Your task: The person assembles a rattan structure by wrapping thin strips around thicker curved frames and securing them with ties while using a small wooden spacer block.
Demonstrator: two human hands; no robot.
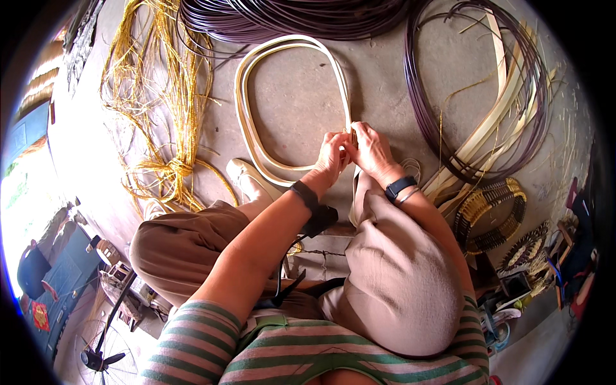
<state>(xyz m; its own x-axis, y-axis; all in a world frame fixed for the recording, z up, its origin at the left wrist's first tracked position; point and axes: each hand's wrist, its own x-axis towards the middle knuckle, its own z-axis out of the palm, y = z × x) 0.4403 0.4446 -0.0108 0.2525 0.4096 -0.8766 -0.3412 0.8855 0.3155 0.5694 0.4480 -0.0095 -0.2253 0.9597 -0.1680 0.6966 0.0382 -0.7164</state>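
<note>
A pale hoop of bent bamboo or cane strips (242, 96) lies in a rounded loop in front of me, its strips running side by side. Both my hands meet at its lower right side. My left hand (331, 155) is closed, fingers pinched on the strips. Right beside it, my right hand (371, 149) is closed too, thumb and fingers pressed on the same spot. The fingers cover whatever small detail lies between them.
Bundled golden strands (176, 170) lie at left. A dark coil (295, 19) sits at the far side; another purple-brown coil (410, 77) lies at right over pale flat strips (497, 122). Nearby is a woven ring (491, 215). A fan (96, 360) stands lower left.
</note>
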